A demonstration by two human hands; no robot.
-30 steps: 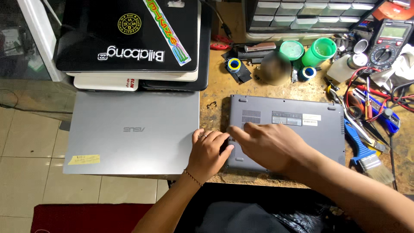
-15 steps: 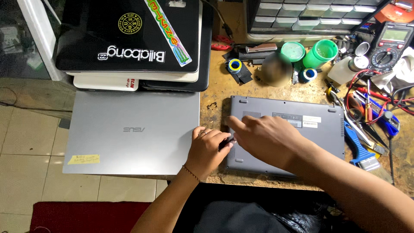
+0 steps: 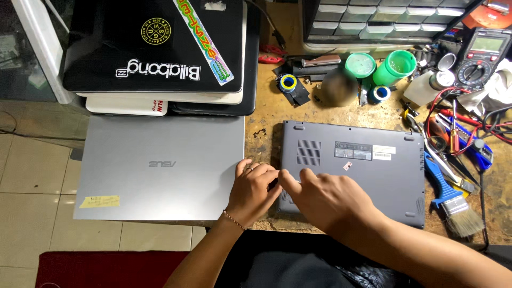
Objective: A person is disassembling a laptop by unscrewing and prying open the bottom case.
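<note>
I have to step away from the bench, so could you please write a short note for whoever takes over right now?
Left hand: resting at the near left corner of the dark grey laptop, fingers curled on its edge; whether it pinches anything cannot be told.
Right hand: flat on the same corner, fingers pointing left, meeting the left hand.
The laptop lies bottom side up on the wooden bench, base cover still on.
A closed silver laptop lies to its left; a blue-handled brush lies to its right.
Nothing looks opened yet.
</note>
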